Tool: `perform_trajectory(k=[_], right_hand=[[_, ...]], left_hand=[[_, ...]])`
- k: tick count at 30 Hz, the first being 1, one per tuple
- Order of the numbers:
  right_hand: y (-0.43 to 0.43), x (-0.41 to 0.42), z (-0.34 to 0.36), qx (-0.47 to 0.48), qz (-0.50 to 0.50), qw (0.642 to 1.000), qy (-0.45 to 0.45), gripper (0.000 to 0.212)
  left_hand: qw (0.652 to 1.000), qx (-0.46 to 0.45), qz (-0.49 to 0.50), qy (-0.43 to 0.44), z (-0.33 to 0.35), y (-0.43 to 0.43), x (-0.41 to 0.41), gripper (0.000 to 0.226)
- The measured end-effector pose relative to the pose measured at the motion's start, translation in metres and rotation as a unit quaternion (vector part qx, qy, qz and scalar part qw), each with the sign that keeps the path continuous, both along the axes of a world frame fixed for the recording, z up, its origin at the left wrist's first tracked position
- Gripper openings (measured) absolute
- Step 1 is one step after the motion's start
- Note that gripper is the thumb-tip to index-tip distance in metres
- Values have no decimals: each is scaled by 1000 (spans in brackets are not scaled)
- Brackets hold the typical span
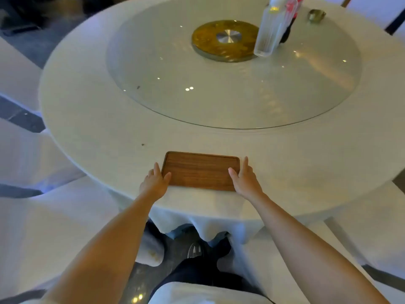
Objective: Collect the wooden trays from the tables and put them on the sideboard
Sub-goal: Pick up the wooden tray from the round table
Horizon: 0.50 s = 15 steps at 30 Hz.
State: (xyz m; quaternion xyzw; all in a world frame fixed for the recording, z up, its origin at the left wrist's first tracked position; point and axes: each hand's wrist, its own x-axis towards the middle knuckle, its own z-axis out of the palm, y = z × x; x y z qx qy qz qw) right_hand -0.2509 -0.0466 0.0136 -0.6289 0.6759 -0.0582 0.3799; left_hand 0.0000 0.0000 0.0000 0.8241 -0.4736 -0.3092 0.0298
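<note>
both arms reach forward, the left hand [154,182] and right hand [245,179] flanking the wooden tray [200,171] at the near edge of the round table [92,128]; fingers together, flat against its short sides, thumbs spread onto its top.

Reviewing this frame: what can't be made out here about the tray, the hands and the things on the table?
- Head view, wooden tray: whether it is lifted or flat; the left hand and right hand cover its short edges.
- Fingertips under the edges: hidden.
- Clear bottle: top cut off by the frame.
- Small metal dish: blurred.
- Sideboard: out of view.
</note>
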Motion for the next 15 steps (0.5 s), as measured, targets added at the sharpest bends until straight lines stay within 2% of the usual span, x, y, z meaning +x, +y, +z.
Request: perform_trajectory(k=[4,9,15], right_hand=[[-16,12,-6,18,-45,999,25,69],[-29,16,-15,34,-86,994,59,58],[-31,20,-24,73,-109,990,50,55]], left_hand=[[1000,-5,21,6,-13,-21,11,64],[1000,8,20,13,-24,-41,16,46],[998,47,39,27,-30,-46,21,47]])
